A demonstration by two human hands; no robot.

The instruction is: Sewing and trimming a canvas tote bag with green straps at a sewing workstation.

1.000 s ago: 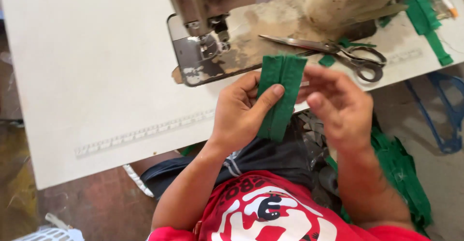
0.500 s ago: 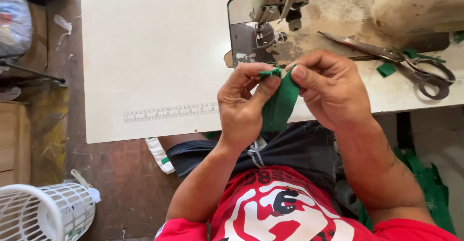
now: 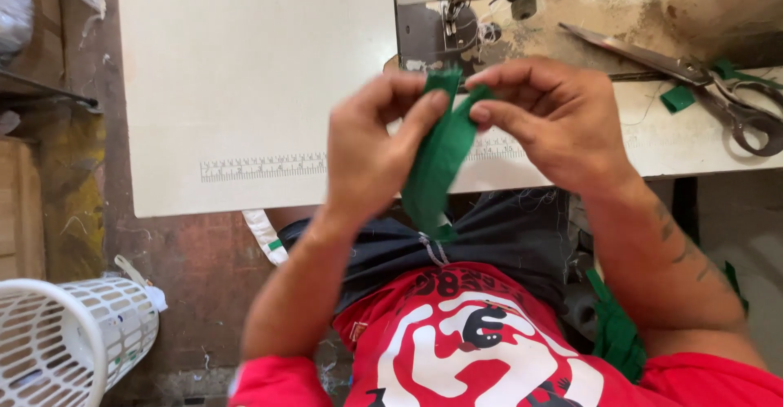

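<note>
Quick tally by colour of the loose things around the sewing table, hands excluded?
Green: 3 – fabric strip pinched by left hand and right hand, scrap by the scissors, fabric pile at the lap
Metal: 1 – scissors
White: 1 – basket
Total: 5

Single head camera looks steeply down, close over the sewing table (image 3: 245, 72)
</note>
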